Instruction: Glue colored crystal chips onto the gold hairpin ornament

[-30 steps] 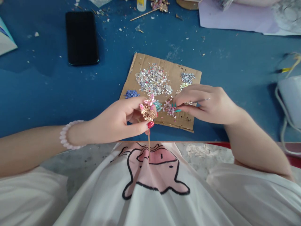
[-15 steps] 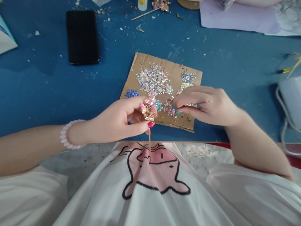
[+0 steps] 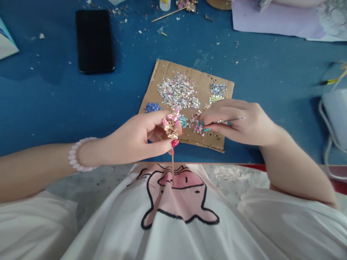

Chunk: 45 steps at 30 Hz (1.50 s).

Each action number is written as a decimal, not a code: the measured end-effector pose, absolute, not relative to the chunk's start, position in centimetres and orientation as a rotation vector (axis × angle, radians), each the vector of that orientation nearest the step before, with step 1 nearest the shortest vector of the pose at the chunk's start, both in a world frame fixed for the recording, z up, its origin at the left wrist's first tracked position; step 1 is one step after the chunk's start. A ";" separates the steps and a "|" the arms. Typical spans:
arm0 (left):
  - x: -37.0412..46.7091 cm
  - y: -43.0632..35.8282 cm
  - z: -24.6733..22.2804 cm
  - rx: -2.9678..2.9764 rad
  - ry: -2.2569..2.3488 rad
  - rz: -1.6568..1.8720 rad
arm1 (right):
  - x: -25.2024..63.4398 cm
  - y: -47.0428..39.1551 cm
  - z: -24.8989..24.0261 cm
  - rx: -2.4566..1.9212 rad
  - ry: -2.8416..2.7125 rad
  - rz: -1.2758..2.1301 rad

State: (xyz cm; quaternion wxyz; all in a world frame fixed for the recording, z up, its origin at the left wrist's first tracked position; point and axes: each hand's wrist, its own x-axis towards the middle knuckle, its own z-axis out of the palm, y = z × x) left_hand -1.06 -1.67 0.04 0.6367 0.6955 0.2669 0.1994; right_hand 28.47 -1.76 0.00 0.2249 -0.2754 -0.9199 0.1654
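Note:
My left hand (image 3: 143, 135) pinches a wooden stick (image 3: 172, 166) topped by a gold filigree ornament (image 3: 172, 128) with pink petal-like pieces. Its free end points down toward my shirt. My right hand (image 3: 235, 121) is closed on a slim silvery tool (image 3: 226, 121) whose exact kind I cannot make out. Those fingertips are at a small pile of pink chips (image 3: 195, 122), and the tool's working tip is hidden there. Under both hands lies a cardboard piece (image 3: 203, 77) bearing a large heap of silvery chips (image 3: 177, 90), blue chips (image 3: 152, 107) and teal chips (image 3: 183, 121).
A black phone (image 3: 94, 41) lies at the upper left. Along the far side are a small bottle (image 3: 165, 5), another stick ornament (image 3: 187, 5) and purple paper (image 3: 271, 20), with part of another person's arm (image 3: 298, 3). A pale device with a cable (image 3: 334, 112) stands at right.
The view has shifted very slightly. Both hands keep their places and their holds, with the right fingertips still at the pink chips.

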 end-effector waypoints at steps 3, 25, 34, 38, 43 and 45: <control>-1.0 -1.7 0.1 1.592 0.613 0.450 | 28.5 -1.8 0.0 -0.747 -2.541 0.439; -0.9 -1.7 -0.1 1.620 0.608 0.447 | 28.2 -1.6 0.1 -0.720 -2.537 0.435; -1.0 -1.7 0.1 1.615 0.631 0.426 | 28.3 -1.7 0.0 -0.708 -2.545 0.440; -0.9 -1.7 0.1 1.602 0.632 0.414 | 28.3 -1.7 0.1 -0.717 -2.545 0.454; -1.0 -1.6 0.2 1.609 0.641 0.402 | 28.3 -1.8 0.2 -0.714 -2.543 0.478; -1.0 -1.6 0.2 1.609 0.642 0.399 | 28.4 -1.8 0.2 -0.714 -2.539 0.480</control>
